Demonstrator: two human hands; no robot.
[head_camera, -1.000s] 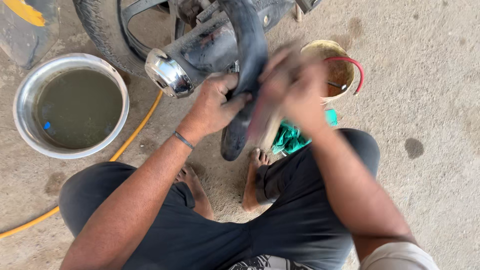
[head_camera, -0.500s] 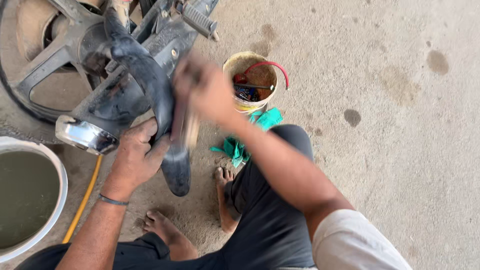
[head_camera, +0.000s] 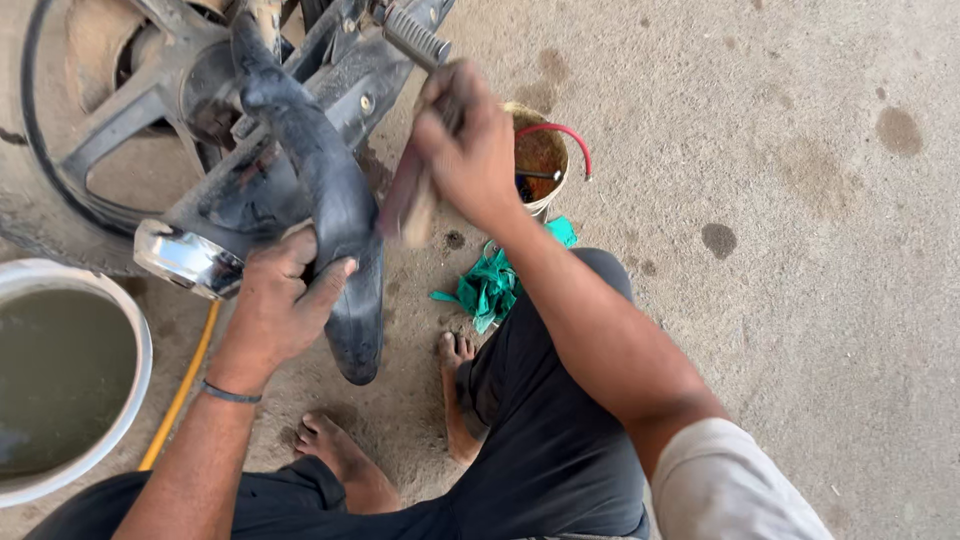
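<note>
The left hand (head_camera: 280, 305) wraps around the black inner tube (head_camera: 330, 215) pulled out beside the wheel (head_camera: 110, 120). The right hand (head_camera: 465, 145), fist closed, clutches a blurred tool (head_camera: 405, 200) touching that tube.

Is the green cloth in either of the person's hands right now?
No, the green cloth lies on the ground beside the small bucket, clear of both hands.

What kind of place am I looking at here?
Probably a roadside tyre repair spot: stained concrete floor, a motorcycle wheel, a black inner tube in the left hand, and a water basin.
</note>
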